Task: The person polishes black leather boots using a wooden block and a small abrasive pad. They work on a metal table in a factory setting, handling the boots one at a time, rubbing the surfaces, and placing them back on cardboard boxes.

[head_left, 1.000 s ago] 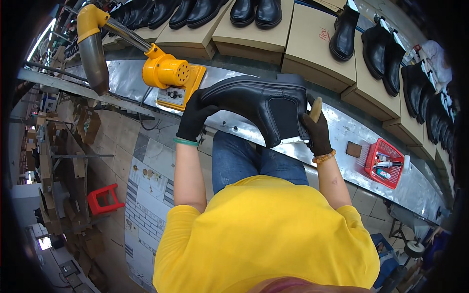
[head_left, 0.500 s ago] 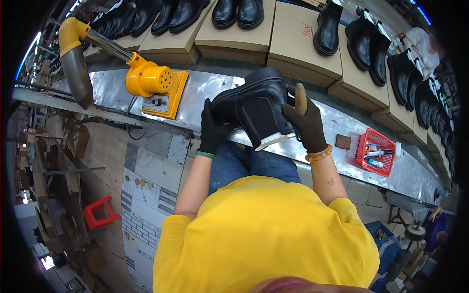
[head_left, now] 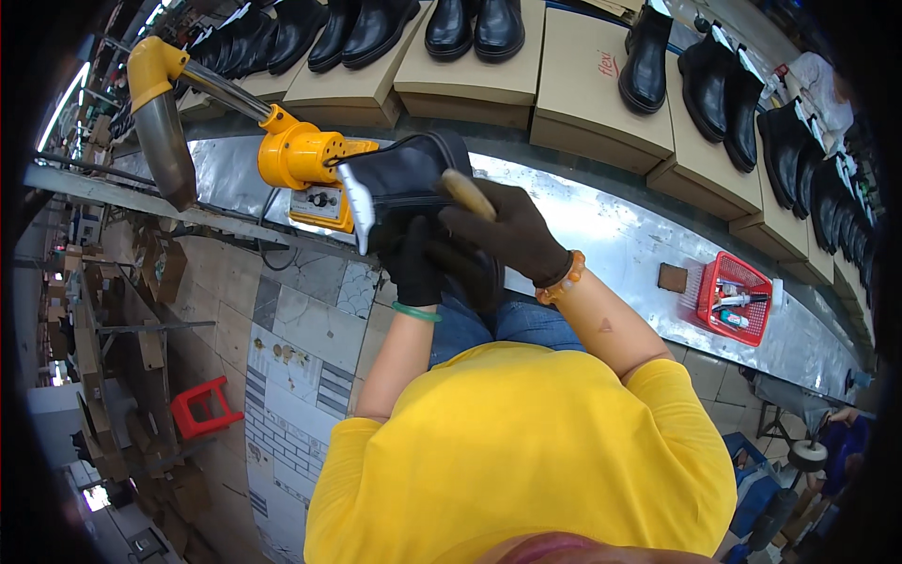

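Note:
A black ankle boot (head_left: 404, 174) is held over the metal bench, in front of the yellow machine. Its opening with a white lining edge points left, and its toe dips toward my lap. My left hand (head_left: 411, 263), in a dark glove, is closed around the boot from below. My right hand (head_left: 507, 230), also gloved, reaches across the boot's right side. In it sticks out a tan, rounded, wooden-looking piece (head_left: 470, 195); its other end is hidden by the fingers and the boot.
The metal bench (head_left: 601, 244) carries the yellow machine with a metal nozzle (head_left: 291, 155), a small brown block (head_left: 672, 277) and a red basket (head_left: 735, 299) of small items. Behind stand cardboard boxes (head_left: 601, 122) topped with black boots. A red stool (head_left: 205, 407) is on the floor at left.
The boot has been turned so its opening now faces left instead of toward me. My right hand has moved left across it with the tan piece. The whole view has shifted slightly.

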Action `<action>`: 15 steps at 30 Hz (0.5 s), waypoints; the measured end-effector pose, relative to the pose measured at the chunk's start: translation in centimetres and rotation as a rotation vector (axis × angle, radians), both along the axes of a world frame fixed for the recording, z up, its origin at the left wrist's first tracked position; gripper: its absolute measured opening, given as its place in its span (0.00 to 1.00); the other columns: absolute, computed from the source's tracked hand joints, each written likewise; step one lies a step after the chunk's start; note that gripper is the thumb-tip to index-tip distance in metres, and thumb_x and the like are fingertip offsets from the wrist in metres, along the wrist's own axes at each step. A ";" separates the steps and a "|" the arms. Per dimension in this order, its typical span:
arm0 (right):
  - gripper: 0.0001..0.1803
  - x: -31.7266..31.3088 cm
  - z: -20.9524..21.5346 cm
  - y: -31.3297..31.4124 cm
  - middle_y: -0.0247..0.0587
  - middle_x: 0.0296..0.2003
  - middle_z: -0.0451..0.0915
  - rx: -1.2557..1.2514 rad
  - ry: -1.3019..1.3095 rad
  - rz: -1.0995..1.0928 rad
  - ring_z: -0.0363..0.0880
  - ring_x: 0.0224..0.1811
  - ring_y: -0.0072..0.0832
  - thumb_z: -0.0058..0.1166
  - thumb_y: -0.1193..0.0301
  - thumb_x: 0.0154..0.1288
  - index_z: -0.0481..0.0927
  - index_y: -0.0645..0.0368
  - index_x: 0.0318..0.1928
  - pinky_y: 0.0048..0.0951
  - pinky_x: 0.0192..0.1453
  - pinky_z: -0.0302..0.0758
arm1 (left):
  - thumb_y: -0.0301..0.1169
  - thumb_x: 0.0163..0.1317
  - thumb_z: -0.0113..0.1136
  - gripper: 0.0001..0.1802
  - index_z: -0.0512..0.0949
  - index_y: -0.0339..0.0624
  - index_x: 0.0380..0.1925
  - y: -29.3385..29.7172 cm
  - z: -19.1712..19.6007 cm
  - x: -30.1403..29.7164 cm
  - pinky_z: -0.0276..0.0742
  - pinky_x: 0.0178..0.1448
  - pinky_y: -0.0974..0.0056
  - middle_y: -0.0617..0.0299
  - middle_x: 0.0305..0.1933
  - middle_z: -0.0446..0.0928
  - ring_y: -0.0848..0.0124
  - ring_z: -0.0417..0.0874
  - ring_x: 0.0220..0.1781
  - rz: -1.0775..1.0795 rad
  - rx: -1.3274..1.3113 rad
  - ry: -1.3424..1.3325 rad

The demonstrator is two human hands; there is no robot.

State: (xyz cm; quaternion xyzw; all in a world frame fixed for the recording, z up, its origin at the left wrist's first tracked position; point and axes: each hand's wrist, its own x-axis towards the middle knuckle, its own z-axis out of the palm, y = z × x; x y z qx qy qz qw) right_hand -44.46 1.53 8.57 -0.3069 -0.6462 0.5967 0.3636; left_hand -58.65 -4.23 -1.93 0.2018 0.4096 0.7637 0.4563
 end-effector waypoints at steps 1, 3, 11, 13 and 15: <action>0.19 -0.1 0.2 0.4 0.31 0.27 0.77 -0.057 0.023 -0.015 0.74 0.25 0.15 0.57 0.67 0.62 0.76 0.63 0.51 0.18 0.30 0.72 | 0.27 0.61 0.55 0.10 0.75 0.42 0.43 -0.1 0.5 -0.3 0.74 0.56 0.60 0.59 0.45 0.76 0.67 0.77 0.49 0.012 0.027 -0.188; 0.18 0.8 1.0 1.2 0.33 0.30 0.78 -0.237 0.084 -0.028 0.76 0.26 0.17 0.56 0.68 0.63 0.76 0.63 0.51 0.20 0.29 0.73 | 0.27 0.61 0.55 0.12 0.74 0.41 0.45 -1.1 -1.1 -1.4 0.74 0.57 0.60 0.59 0.47 0.75 0.66 0.77 0.50 0.043 0.080 -0.049; 0.24 4.5 -0.8 1.7 0.42 0.42 0.79 -0.333 0.035 -0.305 0.77 0.28 0.23 0.53 0.61 0.64 0.73 0.66 0.53 0.23 0.30 0.74 | 0.26 0.57 0.57 0.22 0.72 0.41 0.54 -2.9 0.3 -2.1 0.70 0.61 0.58 0.59 0.55 0.73 0.64 0.75 0.55 -0.040 0.149 0.004; 0.24 4.5 -1.2 1.4 0.43 0.43 0.79 -0.349 0.027 -0.302 0.77 0.29 0.23 0.53 0.61 0.63 0.72 0.66 0.53 0.24 0.31 0.74 | 0.25 0.57 0.57 0.22 0.72 0.41 0.54 -3.0 0.7 -2.2 0.70 0.62 0.58 0.59 0.55 0.73 0.63 0.74 0.56 -0.050 0.186 -0.039; 0.24 4.4 -1.2 1.1 0.43 0.43 0.79 -0.362 0.002 -0.298 0.77 0.29 0.23 0.53 0.61 0.63 0.72 0.66 0.53 0.24 0.32 0.74 | 0.26 0.57 0.57 0.22 0.71 0.41 0.54 -3.2 0.0 -2.5 0.70 0.61 0.58 0.59 0.55 0.73 0.63 0.75 0.55 -0.021 0.149 0.173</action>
